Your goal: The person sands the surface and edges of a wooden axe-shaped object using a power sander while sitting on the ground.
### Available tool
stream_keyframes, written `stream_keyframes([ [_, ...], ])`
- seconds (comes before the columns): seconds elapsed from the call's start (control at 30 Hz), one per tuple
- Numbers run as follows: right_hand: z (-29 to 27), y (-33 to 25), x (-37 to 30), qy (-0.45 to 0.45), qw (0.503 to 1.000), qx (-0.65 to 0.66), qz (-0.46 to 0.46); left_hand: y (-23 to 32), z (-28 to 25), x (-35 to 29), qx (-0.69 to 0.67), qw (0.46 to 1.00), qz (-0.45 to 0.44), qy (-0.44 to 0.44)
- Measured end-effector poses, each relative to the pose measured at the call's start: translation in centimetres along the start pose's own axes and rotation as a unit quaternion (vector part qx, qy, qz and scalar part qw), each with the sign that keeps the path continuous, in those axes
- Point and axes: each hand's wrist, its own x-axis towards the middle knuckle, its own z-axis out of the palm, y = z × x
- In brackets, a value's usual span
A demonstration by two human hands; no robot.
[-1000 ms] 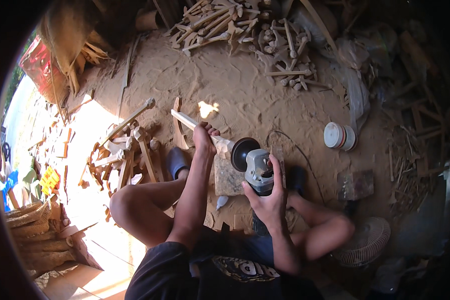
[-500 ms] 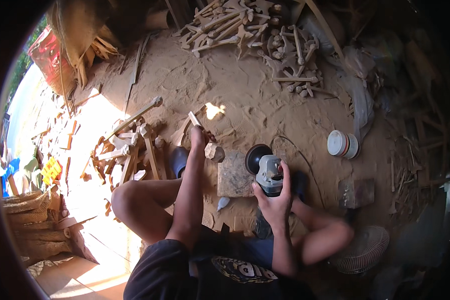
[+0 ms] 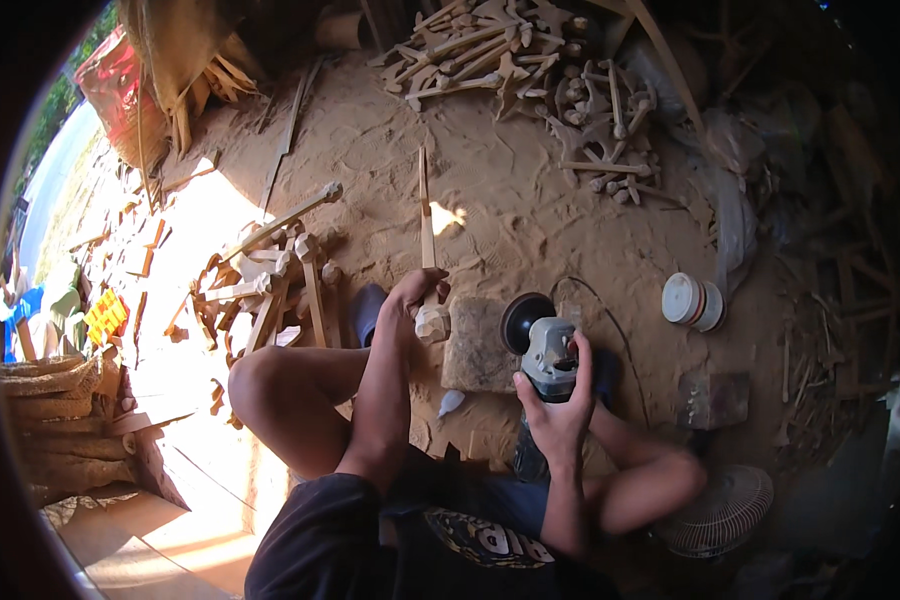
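Note:
My left hand (image 3: 417, 290) is closed round a pale wooden stick (image 3: 427, 205), just above its faceted knob end (image 3: 432, 323). The shaft points away from me over the sand, and the knob sits beside the left edge of a worn flat block (image 3: 475, 345). In my right hand (image 3: 558, 418) is an angle grinder (image 3: 550, 355), gripped round its body. Its round black disc (image 3: 527, 322) faces left, over the right edge of the block, apart from the stick.
Left of my left arm lies a pile of knobbed wooden pieces (image 3: 305, 270). Another heap (image 3: 490, 55) is at the far side. A white tub (image 3: 682, 300), a squarish block (image 3: 715, 400) and a fan (image 3: 725, 510) stand at right. A cord (image 3: 620, 330) curves over the sand. A small whitish bottle (image 3: 451, 403) lies near the block.
The stick in my left hand has swung round, so its shaft now points straight away from me. The knob has shifted slightly nearer. My right hand still holds the grinder at the block.

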Motion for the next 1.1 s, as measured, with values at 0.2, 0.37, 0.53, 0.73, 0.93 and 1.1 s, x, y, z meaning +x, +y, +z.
stream_keyframes([
  [0.2,0.6,-1.8,-0.2,-0.027,0.999,-0.025,-0.011,-0.8,2.8,0.8,-0.019,0.999,0.029,-0.013],
  [0.37,1.9,-1.1,-0.4,-0.057,0.997,-0.046,-0.016,-0.6,4.3,1.2,-0.058,0.993,0.08,0.071],
  [0.53,2.3,-1.4,-0.6,-0.077,0.996,-0.048,-0.002,-0.5,3.7,1.0,-0.031,0.984,0.109,0.136],
  [0.73,2.9,-1.2,-0.4,-0.09,0.993,-0.066,-0.025,-1.3,4.4,1.1,0.025,0.969,0.159,0.186],
  [0.93,3.6,-1.1,-0.3,-0.062,0.997,-0.051,-0.004,-1.5,4.5,0.9,0.029,0.968,0.16,0.192],
  [1.1,3.7,0.0,0.0,-0.049,0.998,-0.031,-0.002,-1.4,4.2,1.1,0.065,0.97,0.155,0.177],
])
